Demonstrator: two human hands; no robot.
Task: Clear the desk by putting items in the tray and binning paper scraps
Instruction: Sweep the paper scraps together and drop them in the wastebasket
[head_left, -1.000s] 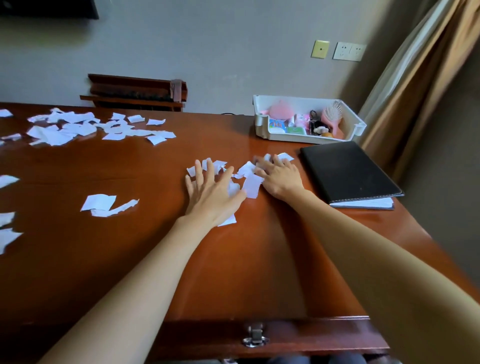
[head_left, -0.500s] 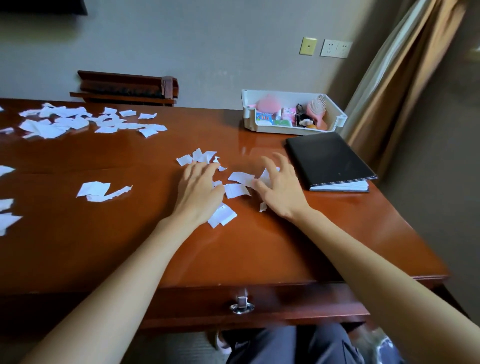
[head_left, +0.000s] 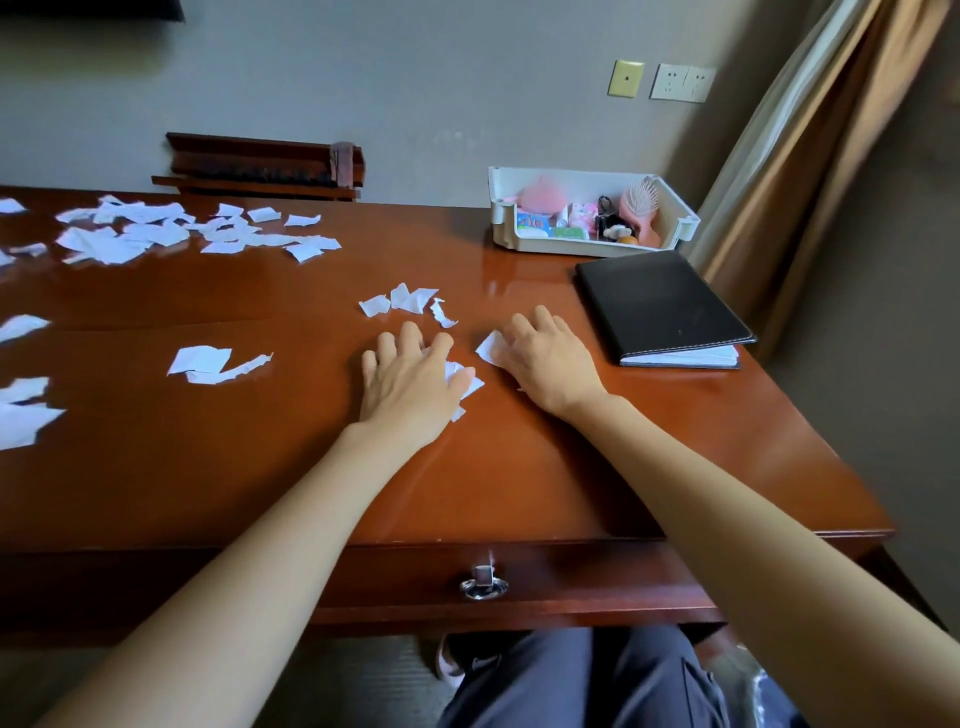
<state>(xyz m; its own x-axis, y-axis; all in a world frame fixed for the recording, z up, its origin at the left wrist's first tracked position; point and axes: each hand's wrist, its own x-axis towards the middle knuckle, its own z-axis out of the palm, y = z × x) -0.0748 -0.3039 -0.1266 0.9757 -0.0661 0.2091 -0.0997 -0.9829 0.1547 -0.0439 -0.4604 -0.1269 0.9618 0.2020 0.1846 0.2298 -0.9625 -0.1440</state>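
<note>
Head view: both hands flat on table.
Left hand (head_left: 410, 384): pressing paper scraps (head_left: 462, 382), nothing gripped.
Right hand (head_left: 545, 361): fingers spread on one scrap (head_left: 488, 347) (not pinched).
Risk: sliding scraps may slip free and fall off the table (head_left: 519, 467) edge.

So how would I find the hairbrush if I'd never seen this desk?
Look at the far right corner of the desk, where a white tray sits behind a black notebook. The hairbrush leans at the tray's right end: it is pink, with a bristly oval head.
</note>
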